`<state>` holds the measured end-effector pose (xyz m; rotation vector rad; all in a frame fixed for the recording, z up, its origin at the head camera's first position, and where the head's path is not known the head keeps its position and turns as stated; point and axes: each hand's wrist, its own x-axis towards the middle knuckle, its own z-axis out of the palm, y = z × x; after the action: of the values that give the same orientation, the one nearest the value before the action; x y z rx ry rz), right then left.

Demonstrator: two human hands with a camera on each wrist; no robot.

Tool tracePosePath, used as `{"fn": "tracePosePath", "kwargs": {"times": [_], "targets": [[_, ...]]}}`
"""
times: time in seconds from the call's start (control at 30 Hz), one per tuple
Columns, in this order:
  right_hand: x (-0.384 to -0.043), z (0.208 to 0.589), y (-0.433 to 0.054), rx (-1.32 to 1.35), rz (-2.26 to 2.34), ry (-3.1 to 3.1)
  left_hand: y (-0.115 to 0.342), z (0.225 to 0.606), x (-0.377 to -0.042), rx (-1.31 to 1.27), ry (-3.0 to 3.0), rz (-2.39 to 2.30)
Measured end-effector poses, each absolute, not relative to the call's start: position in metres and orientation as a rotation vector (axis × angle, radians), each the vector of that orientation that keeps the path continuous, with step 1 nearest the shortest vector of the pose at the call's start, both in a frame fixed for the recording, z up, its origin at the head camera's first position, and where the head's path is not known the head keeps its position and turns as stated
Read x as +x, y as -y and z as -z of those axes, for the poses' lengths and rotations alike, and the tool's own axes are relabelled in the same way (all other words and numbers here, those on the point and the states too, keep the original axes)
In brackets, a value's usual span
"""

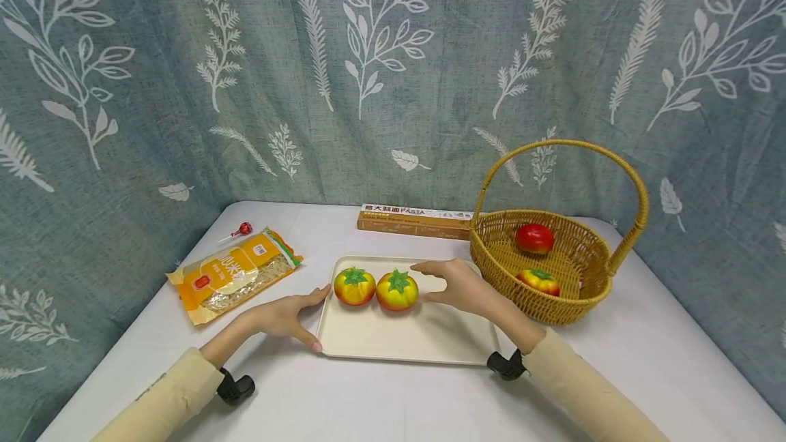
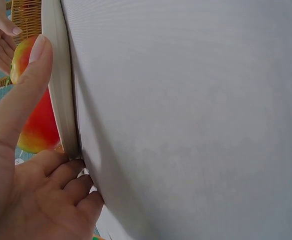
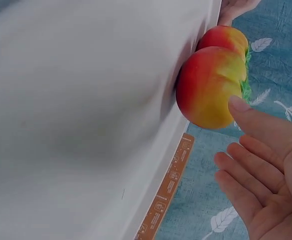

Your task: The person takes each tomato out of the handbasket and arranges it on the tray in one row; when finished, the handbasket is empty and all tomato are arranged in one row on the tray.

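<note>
My left hand (image 1: 285, 314) touches the left edge of the cream tray (image 1: 393, 346), thumb and fingers spread well apart along its rim, and my right hand (image 1: 463, 285) is over the tray's right half, thumb parted from the fingers, so near the right tomato (image 1: 397, 293) that I cannot tell whether we touch. That one and the left tomato (image 1: 354, 289) sit side by side in the tray's far left part. Behind the tray lies a pasta box (image 1: 414, 227), to its right a wicker basket (image 1: 522, 299), to its left an orange bag (image 1: 239, 273).
</note>
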<state>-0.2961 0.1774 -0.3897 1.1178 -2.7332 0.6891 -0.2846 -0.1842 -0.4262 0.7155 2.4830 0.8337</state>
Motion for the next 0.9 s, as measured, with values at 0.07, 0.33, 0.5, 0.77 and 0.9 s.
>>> {"fn": "tracePosePath", "kwargs": {"times": [0.07,0.33,0.5,0.77,0.9], "targets": [[-0.294,0.388,-0.181,1.109,-0.697,2.73,0.184,0.426,-0.285,0.712,-2.484,-0.835],[-0.283,0.375,-0.199,1.081,-0.721,2.703,0.184,0.427,-0.284,0.699,-2.478,-0.844],[-0.278,0.366,-0.212,1.05,-0.708,2.684,0.184,0.427,-0.284,0.697,-2.487,-0.843],[-0.271,0.352,-0.235,1.004,-0.676,2.68,0.183,0.425,-0.283,0.71,-2.48,-0.846],[-0.27,0.342,-0.249,1.034,-0.689,2.736,0.184,0.426,-0.283,0.713,-2.48,-0.849]]}}
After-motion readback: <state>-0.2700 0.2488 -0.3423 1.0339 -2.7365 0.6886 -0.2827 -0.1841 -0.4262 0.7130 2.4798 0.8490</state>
